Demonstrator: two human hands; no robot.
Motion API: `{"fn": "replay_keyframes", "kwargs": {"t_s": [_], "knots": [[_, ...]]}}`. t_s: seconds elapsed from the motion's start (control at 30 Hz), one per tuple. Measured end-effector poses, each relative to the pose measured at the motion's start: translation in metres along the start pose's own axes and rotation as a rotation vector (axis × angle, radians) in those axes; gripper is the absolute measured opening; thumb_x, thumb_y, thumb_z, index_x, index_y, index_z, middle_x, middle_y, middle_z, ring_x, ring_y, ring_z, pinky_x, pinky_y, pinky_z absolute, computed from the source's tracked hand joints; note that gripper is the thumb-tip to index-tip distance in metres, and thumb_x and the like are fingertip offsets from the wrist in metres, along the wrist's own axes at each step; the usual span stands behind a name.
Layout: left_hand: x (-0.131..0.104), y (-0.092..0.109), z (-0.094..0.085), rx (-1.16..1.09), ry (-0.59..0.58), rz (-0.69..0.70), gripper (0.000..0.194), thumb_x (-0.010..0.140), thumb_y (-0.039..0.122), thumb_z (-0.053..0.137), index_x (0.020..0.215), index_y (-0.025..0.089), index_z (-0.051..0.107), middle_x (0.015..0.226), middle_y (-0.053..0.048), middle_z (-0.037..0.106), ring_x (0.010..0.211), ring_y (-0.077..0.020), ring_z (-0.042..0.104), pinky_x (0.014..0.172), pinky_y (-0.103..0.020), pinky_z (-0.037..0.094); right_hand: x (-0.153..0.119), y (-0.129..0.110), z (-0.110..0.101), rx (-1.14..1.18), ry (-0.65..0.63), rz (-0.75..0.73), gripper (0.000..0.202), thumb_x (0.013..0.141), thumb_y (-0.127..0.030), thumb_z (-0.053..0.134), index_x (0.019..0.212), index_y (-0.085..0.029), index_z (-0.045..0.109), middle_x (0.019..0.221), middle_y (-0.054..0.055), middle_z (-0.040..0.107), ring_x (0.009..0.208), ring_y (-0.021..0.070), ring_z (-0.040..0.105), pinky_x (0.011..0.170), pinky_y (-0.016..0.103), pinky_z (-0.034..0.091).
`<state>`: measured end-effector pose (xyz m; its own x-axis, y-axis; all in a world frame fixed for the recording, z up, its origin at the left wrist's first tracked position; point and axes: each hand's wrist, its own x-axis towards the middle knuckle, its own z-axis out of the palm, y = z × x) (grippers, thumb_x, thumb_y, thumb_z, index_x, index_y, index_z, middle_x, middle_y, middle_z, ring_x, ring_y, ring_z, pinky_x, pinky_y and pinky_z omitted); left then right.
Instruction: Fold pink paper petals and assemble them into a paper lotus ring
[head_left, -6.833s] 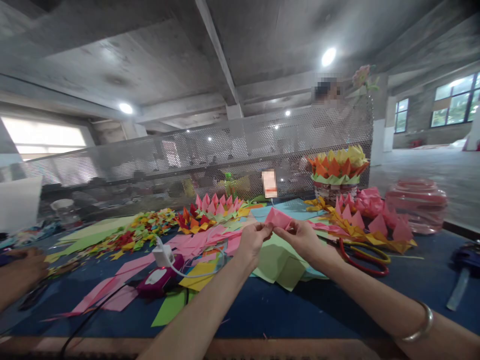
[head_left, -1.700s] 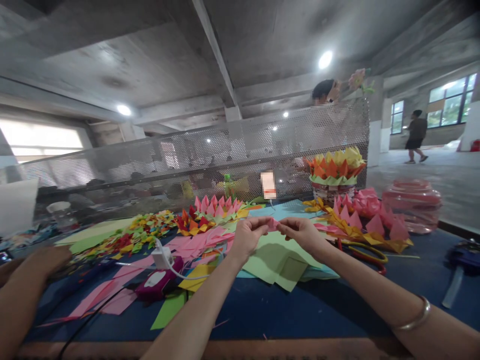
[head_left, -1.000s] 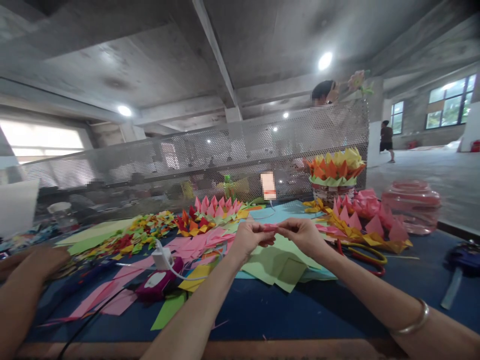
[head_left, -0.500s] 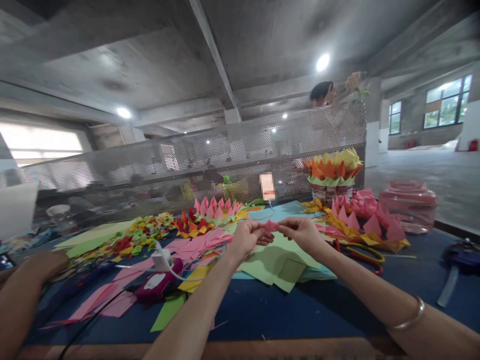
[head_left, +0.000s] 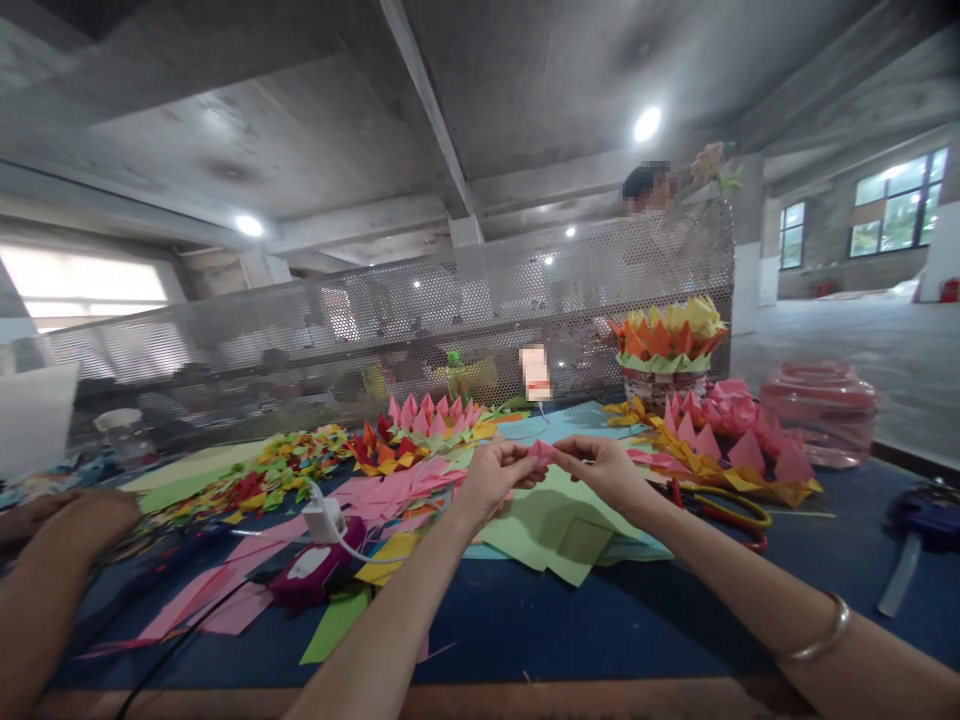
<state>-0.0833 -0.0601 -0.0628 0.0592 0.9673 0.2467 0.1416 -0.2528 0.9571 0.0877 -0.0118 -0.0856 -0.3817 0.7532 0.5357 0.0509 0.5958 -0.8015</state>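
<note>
Between my two hands, a small folded piece of pink paper is held up over the table. My left hand pinches its left side, and my right hand grips its right side with thumb and fingertips. Below them lie overlapping pale green paper sheets on top of light blue paper. Pink paper strips are heaped left of my left hand. Scissors with red and yellow handles rest beside my right forearm.
A purple power strip with a white charger sits left of my forearm. Pink-and-yellow folded paper flowers and a pink plastic jar stand right. A glue gun lies far right. Another person's hand is at left.
My hands stay almost in place, still on the pink paper, with small finger shifts. The other person's hand at left has moved slightly, and the person behind the partition has turned their head.
</note>
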Motion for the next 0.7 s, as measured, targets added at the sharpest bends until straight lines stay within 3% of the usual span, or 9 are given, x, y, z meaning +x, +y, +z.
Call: {"fn": "replay_keyframes", "kwargs": {"t_s": [0.13,0.4,0.7], "knots": [[0.002,-0.004,0.001,-0.054,-0.023,-0.001,0.036,0.064,0.04,0.073,0.084,0.011,0.064,0.08,-0.01,0.068,0.076,-0.018,0.065,0.071,-0.029,0.05,-0.002,-0.001,0.002,-0.096,0.037,-0.088,0.032,0.078,-0.043,0.057,0.097,-0.018,0.063,0.084,0.006,0.067,0.076,0.0172,0.06,0.062,0.026,0.047],[0.006,-0.013,0.001,-0.022,-0.036,0.047,0.037,0.065,0.044,0.072,0.076,0.011,0.059,0.074,-0.006,0.065,0.077,-0.0186,0.065,0.071,-0.031,0.05,-0.001,-0.004,0.0,-0.185,0.043,-0.135,0.022,0.083,-0.038,0.053,0.088,-0.018,0.061,0.083,0.004,0.066,0.075,0.0159,0.06,0.064,0.027,0.046],[0.002,-0.005,0.004,-0.257,-0.068,-0.073,0.036,0.063,0.035,0.076,0.084,0.011,0.058,0.088,-0.01,0.068,0.08,-0.0173,0.066,0.074,-0.029,0.051,-0.002,-0.002,0.002,-0.249,0.07,-0.154,0.015,0.082,-0.034,0.055,0.084,-0.019,0.059,0.076,0.002,0.066,0.071,0.0149,0.061,0.061,0.027,0.045]]}}
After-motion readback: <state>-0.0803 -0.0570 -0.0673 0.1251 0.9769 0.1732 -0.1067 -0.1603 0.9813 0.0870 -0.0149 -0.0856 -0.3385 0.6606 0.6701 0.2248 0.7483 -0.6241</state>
